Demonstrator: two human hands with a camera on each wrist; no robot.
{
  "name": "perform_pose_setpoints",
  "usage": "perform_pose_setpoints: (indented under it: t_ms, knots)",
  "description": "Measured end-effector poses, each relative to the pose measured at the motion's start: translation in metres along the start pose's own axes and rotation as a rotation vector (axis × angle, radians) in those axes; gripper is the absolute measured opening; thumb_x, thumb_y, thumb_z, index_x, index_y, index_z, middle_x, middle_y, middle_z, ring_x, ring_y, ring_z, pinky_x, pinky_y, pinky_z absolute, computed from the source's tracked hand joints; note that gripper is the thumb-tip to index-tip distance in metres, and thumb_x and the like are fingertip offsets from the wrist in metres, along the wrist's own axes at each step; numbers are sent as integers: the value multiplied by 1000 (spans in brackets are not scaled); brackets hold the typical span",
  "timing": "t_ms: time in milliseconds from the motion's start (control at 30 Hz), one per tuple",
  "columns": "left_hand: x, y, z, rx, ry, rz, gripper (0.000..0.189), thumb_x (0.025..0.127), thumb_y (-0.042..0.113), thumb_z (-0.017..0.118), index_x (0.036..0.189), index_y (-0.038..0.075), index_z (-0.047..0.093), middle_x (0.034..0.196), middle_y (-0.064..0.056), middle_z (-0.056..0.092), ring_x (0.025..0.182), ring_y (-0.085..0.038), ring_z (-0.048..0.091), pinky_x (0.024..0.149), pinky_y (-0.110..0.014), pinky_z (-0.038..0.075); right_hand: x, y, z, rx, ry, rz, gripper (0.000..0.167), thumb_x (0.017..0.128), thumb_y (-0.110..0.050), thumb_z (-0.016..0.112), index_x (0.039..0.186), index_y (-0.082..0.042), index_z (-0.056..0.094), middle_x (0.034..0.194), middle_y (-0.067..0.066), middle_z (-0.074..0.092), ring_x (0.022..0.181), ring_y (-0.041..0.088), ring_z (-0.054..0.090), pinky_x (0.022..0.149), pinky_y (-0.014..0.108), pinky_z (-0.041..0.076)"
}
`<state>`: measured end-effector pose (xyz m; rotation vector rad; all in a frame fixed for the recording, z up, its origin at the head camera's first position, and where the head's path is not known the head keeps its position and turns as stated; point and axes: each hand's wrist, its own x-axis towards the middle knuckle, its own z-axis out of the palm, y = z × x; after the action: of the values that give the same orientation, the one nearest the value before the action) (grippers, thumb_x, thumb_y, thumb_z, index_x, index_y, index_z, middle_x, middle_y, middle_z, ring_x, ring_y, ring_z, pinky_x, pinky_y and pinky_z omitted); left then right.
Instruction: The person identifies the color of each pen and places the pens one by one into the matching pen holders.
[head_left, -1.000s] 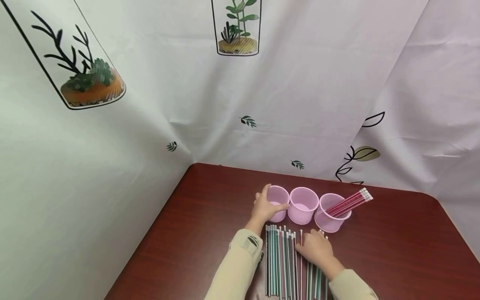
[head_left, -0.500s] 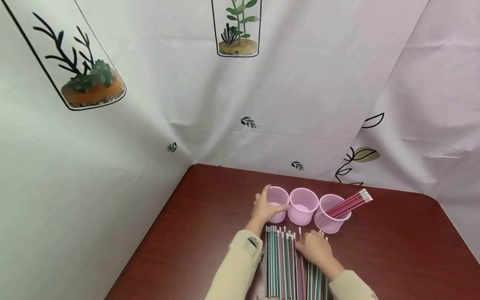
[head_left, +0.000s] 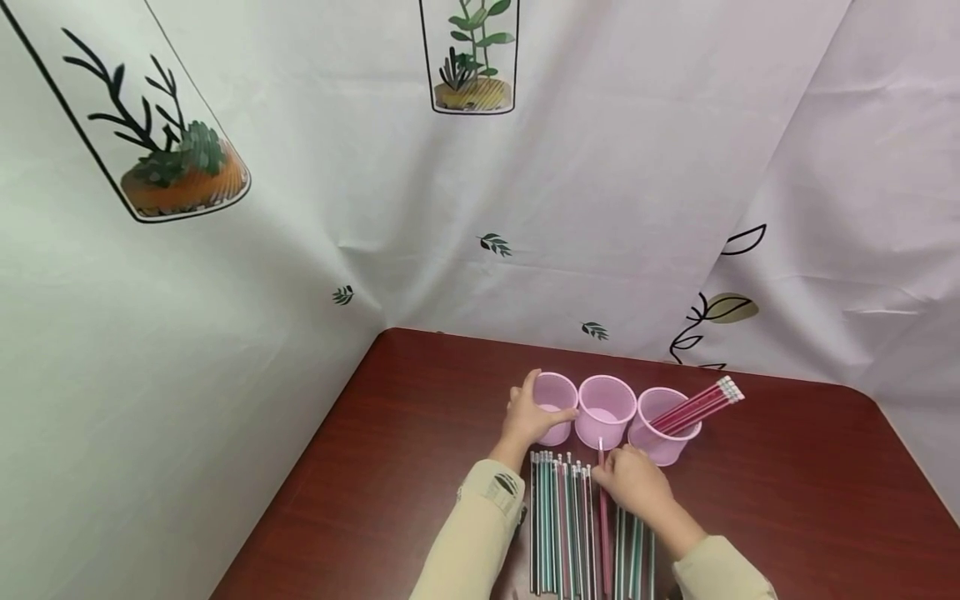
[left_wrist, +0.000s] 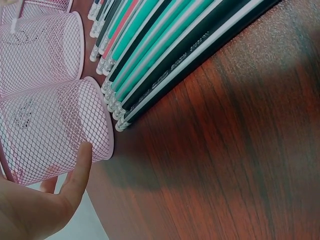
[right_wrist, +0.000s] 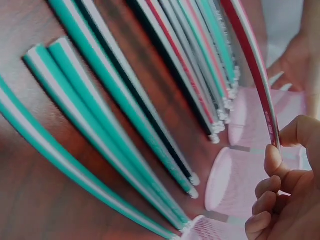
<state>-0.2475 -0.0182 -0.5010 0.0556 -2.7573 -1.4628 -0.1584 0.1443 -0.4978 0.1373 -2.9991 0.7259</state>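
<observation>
My left hand holds the leftmost pink mesh pencil cup, thumb across its front and a finger on its far left side. In the left wrist view, fingers curve against that cup's mesh wall. Between thumb and index finger, my right hand pinches a red pencil. The pencil's upper end overlaps the middle cup in the head view. Below the cups lies a row of green, black and pink striped pencils, with a smaller group to the right, partly hidden by my right hand.
The right-hand cup bears several red pencils leaning right. All three cups stand side by side toward the back of the dark red wooden table. Patterned white cloth hangs behind the table and along its left side.
My right hand has lifted the red pencil from among the other pencils and moved it slightly up toward the middle cup. The left hand stays at the leftmost cup.
</observation>
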Motion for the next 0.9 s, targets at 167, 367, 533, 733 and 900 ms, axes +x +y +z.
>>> perform_pose_setpoints:
  t_ms: [167,367,533,733,900]
  knots:
    - [1,-1,0,-3,-4,3,101,55,50,85,140,30,36,121,-17,44,106,-37,49,78,-50,47,3,-3,-12,96,-11,32,28,73,-17,60,53,-15,40,55,-2,39,52,12,37,48,27,32]
    - [1,-2,1,-5,-5,4,101,55,49,85,141,29,36,120,-17,44,106,-37,49,77,-49,47,6,-4,-25,169,-19,61,29,75,-17,61,56,-14,40,52,-4,39,48,11,38,45,27,31]
    - [1,-2,1,-6,-8,0,101,54,50,85,141,30,36,120,-17,44,106,-36,50,78,-49,47,11,-5,-41,209,12,75,23,78,-18,61,60,-12,46,54,-2,43,50,13,40,47,28,34]
    - [1,-2,1,-4,-7,-1,101,54,50,85,140,29,37,119,-16,44,106,-36,49,77,-49,47,17,-2,-65,200,140,75,19,79,-18,59,65,-11,50,56,-1,45,54,15,43,50,29,36]
    - [1,-2,1,-1,-5,0,101,54,50,85,140,29,37,119,-16,44,106,-37,49,77,-50,47,20,5,-79,219,228,91,17,79,-16,59,67,-10,50,57,-1,46,56,16,42,51,29,34]
